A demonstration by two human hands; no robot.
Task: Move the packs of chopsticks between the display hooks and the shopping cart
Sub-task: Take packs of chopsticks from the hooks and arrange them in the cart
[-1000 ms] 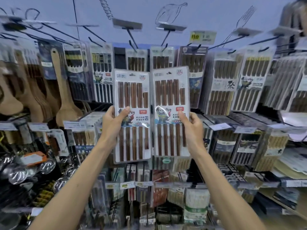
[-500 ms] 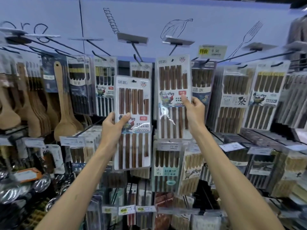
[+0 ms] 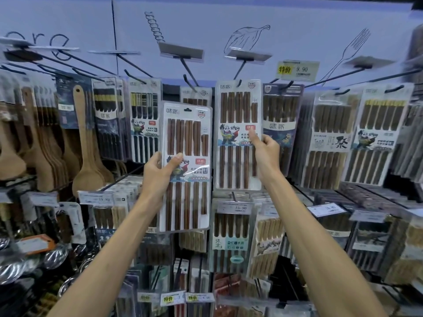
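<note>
Nearest, pinching one pack at its left edge in the left hand, thumb in front, held low, likely waiting its turn. Beyond, gripping a second pack by its right edge in the right hand, raised to a hook for hanging; hard to tell whether threaded. No cart in view.

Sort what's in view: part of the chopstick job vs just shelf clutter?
Job: left hand holding left pack; right hand holding right pack up by a hook.
Clutter: wooden spoons, yellow price tag, shiny metal utensils.
</note>
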